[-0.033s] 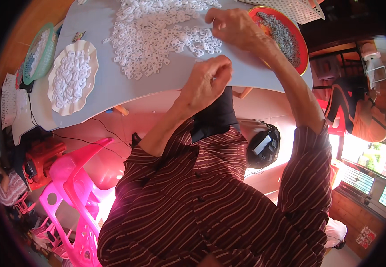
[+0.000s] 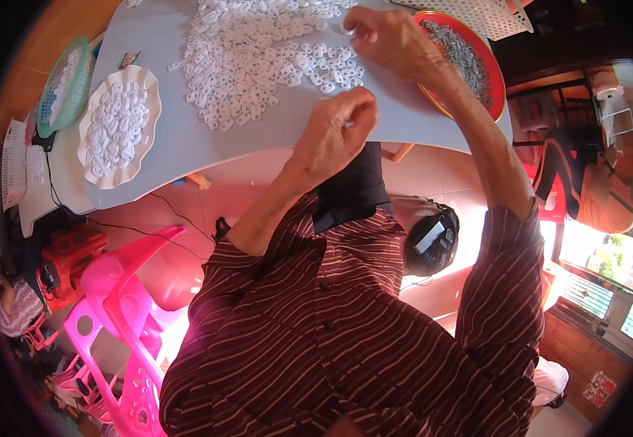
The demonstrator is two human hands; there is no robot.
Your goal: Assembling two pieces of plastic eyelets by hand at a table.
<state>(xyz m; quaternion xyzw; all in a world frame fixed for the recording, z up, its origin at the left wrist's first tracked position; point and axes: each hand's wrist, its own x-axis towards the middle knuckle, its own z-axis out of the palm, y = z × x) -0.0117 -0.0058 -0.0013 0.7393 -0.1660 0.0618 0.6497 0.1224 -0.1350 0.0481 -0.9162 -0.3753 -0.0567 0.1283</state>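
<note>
My left hand (image 2: 337,131) is held over the near edge of the table, thumb and fingers curled together; whatever they pinch is hidden. Farther off and to the right, my right hand (image 2: 391,42) is bent, its thumb and fingers pinching a small white plastic piece (image 2: 346,30). Beyond my left hand spreads a big heap of small white plastic pieces with holes (image 2: 240,69). Close to my right wrist stands a round red tray (image 2: 497,80), holding a pile of small grey parts (image 2: 466,65).
A wavy-edged white dish (image 2: 154,109) of white pieces sits on the table (image 2: 174,153) at the left. Beside it are a green basket (image 2: 79,91) and a cable. A white perforated basket (image 2: 495,18) is at the far right. Pink plastic chairs (image 2: 123,291) stand at lower left.
My right hand has moved slightly away from me, and a small white piece now shows at its fingertips. My left hand has shifted barely at all.
</note>
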